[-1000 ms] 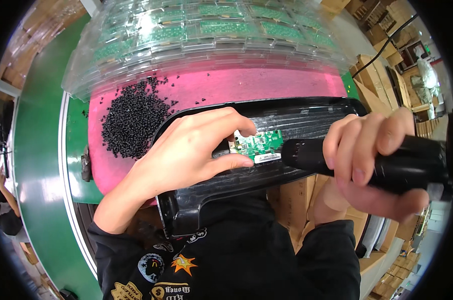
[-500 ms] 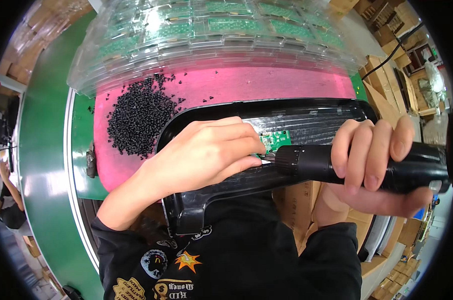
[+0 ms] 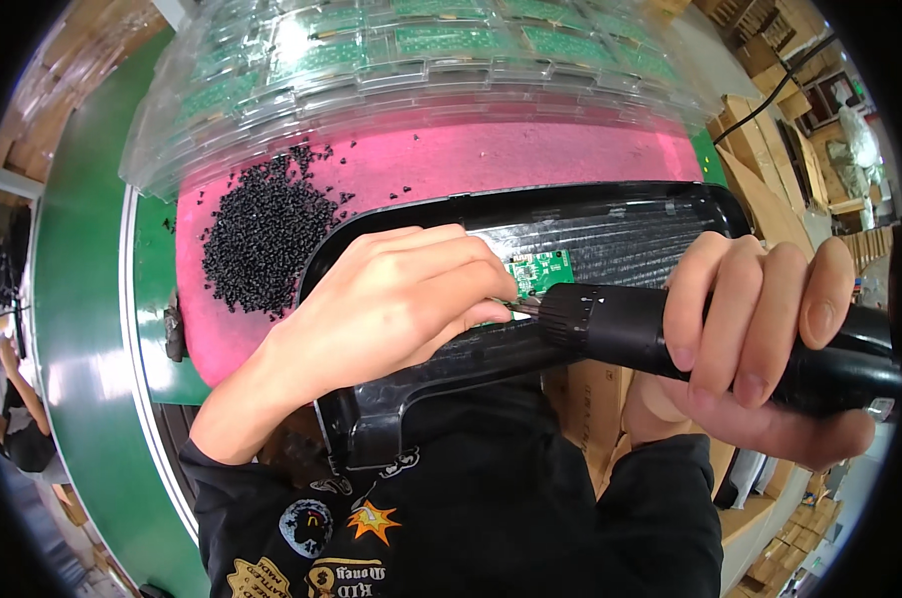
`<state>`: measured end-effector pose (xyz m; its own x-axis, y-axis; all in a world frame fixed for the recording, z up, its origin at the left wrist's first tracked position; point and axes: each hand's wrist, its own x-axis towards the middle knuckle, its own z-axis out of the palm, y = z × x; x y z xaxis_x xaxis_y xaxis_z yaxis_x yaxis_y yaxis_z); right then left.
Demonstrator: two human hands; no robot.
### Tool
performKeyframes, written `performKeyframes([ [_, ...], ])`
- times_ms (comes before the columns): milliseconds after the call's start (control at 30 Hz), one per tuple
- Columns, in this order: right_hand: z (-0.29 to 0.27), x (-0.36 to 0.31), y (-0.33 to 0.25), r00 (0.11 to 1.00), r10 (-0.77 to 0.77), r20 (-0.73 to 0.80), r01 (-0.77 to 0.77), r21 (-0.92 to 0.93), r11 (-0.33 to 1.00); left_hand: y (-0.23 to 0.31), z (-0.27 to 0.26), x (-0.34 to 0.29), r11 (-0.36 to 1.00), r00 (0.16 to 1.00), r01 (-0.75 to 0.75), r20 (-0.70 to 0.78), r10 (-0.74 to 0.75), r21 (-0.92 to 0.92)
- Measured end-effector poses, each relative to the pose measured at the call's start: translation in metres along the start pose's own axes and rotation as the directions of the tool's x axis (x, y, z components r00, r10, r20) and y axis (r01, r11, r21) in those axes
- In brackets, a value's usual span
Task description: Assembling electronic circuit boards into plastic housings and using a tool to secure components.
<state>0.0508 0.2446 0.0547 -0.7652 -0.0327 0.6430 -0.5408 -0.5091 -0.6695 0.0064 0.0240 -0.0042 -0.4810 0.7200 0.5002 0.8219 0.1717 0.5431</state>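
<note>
Right hand [image 3: 755, 334] is gripping a black screwdriver [image 3: 615, 324], centre right
Left hand [image 3: 401, 294] is lying narrow by its bit [image 3: 526, 308], contents hidden; lettered patches [image 3: 259, 580] are showing, lower left.

A pink mat [image 3: 550, 154] lies over a green bench top [image 3: 157, 269], with a small dark lump [image 3: 174, 335] just beside its left edge. Farther left, beyond a white strip [image 3: 127, 289], stretches a long glossy green surface [image 3: 87, 329], and past that, at the blurred rim, another person [image 3: 29, 439] sits or stands with one bare forearm showing. Brown cartons [image 3: 102, 65] pile up at the upper left. At the right, a black cable [image 3: 790, 73] hangs above folded cardboard [image 3: 770, 204], near clear crumpled plastic [image 3: 856, 138]; more boxes [image 3: 784, 543] stand at lower right.
</note>
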Motion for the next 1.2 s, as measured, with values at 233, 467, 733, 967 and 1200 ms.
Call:
performKeyframes([
  [233, -0.023, -0.006, -0.002, 0.994, 0.105, 0.036, -0.094, -0.243, 0.966, 0.006, -0.001, -0.002, 0.982, 0.989, 0.125, 0.054, -0.134, 0.143],
  [467, -0.028, -0.011, 0.003, 0.978, 0.151, -0.142, -0.185, -0.271, 0.945, 0.002, 0.001, -0.003, 0.951, 0.938, 0.210, 0.228, -0.261, 0.225],
  [733, -0.033, -0.010, 0.013, 0.965, 0.255, -0.054, -0.260, -0.242, 0.935, 0.004, -0.001, -0.001, 0.954, 0.939, 0.237, 0.210, -0.273, 0.182],
  [967, -0.026, -0.008, 0.013, 0.951, 0.261, -0.167, -0.304, -0.335, 0.892, 0.004, -0.024, 0.006, 0.932, 0.976, 0.216, -0.084, -0.200, 0.289],
  [1200, -0.061, 0.026, -0.003, 0.737, 0.544, -0.403, -0.406, 0.379, 0.831, -0.012, -0.027, -0.005, 0.847, 0.932, 0.307, 0.042, -0.359, 0.433],
])
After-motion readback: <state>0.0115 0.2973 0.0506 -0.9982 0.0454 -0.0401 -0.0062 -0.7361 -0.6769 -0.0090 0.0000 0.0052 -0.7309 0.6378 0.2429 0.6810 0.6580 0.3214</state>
